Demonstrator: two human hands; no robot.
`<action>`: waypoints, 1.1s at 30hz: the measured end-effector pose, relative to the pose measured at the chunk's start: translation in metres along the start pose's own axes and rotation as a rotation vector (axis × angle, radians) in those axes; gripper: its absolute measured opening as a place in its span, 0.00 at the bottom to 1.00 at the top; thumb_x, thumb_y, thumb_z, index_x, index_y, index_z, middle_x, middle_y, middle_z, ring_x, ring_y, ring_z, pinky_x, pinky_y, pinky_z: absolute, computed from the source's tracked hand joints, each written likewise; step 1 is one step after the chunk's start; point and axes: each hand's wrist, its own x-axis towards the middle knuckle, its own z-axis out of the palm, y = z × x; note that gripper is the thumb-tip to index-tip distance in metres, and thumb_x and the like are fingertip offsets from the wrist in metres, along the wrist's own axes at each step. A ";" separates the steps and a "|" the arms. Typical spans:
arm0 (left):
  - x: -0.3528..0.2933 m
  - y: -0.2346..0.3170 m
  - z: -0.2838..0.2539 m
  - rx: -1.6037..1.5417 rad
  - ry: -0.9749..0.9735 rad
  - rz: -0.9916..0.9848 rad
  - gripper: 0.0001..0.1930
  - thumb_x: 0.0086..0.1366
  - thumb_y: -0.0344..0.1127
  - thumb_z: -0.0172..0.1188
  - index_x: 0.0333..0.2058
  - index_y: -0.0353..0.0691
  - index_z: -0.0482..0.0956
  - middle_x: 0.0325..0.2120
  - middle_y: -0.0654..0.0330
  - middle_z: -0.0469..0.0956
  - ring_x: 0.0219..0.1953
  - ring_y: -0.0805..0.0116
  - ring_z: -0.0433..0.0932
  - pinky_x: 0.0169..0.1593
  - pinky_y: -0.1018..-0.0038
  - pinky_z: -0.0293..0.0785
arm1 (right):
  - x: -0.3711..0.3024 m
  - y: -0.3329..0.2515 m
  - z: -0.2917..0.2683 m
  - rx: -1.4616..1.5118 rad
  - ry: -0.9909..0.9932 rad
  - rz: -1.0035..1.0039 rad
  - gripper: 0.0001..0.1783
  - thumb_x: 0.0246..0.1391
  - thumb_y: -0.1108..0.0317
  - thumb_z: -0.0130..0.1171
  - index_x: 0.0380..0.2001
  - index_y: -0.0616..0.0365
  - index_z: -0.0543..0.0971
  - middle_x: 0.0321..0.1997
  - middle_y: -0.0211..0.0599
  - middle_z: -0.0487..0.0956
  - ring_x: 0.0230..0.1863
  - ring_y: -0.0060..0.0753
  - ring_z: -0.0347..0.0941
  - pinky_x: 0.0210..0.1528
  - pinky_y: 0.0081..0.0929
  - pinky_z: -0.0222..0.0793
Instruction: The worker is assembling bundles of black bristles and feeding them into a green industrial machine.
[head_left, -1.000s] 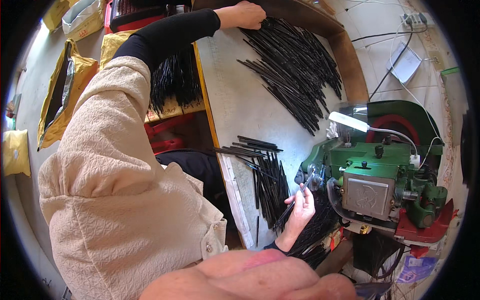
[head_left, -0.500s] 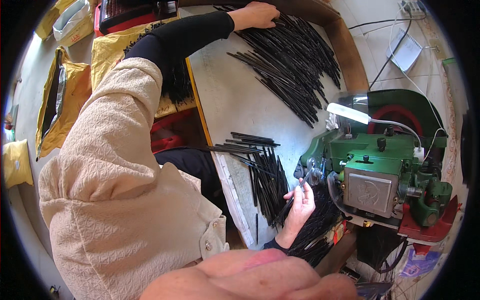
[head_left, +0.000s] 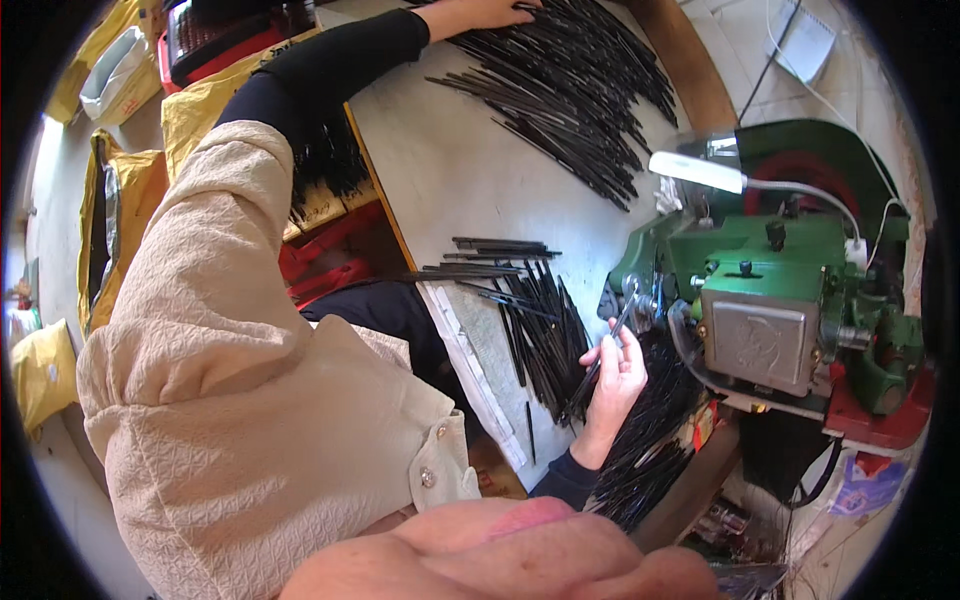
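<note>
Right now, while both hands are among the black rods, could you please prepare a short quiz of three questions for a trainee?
1. Choose one: the body of the machine is mostly A) yellow, B) green, C) white.
2. True or false: the left hand is at the larger pile of black rods on the table.
3. Which hand is nearer to the machine, and what does it hold?

Key:
1. B.
2. True.
3. The right hand; it holds at least one thin dark rod.
</note>
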 end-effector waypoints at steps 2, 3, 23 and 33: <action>0.003 -0.045 0.030 -0.023 0.003 0.050 0.14 0.57 0.38 0.58 0.38 0.35 0.78 0.35 0.47 0.77 0.40 0.50 0.75 0.44 0.62 0.71 | 0.002 -0.003 0.002 -0.008 -0.015 -0.015 0.14 0.57 0.75 0.50 0.46 0.69 0.72 0.19 0.27 0.74 0.20 0.11 0.65 0.25 0.10 0.57; 0.003 -0.046 0.029 -0.032 -0.003 0.051 0.14 0.57 0.38 0.58 0.39 0.35 0.78 0.35 0.47 0.77 0.41 0.50 0.74 0.44 0.62 0.70 | 0.002 -0.003 0.003 0.007 -0.006 0.003 0.14 0.57 0.75 0.50 0.46 0.69 0.72 0.19 0.26 0.74 0.20 0.11 0.65 0.25 0.10 0.56; -0.019 0.106 0.026 -0.116 -0.223 0.418 0.12 0.58 0.35 0.57 0.40 0.39 0.76 0.34 0.56 0.74 0.40 0.56 0.73 0.41 0.66 0.74 | -0.003 0.001 0.000 -0.026 -0.004 -0.020 0.15 0.57 0.75 0.50 0.47 0.69 0.72 0.19 0.26 0.74 0.20 0.11 0.64 0.24 0.09 0.57; -0.012 0.087 0.014 0.143 -0.174 0.163 0.13 0.60 0.46 0.54 0.34 0.44 0.79 0.33 0.59 0.76 0.38 0.58 0.76 0.38 0.65 0.75 | -0.003 0.003 0.000 -0.026 -0.018 -0.006 0.14 0.57 0.77 0.48 0.47 0.70 0.71 0.20 0.28 0.74 0.20 0.11 0.65 0.26 0.10 0.60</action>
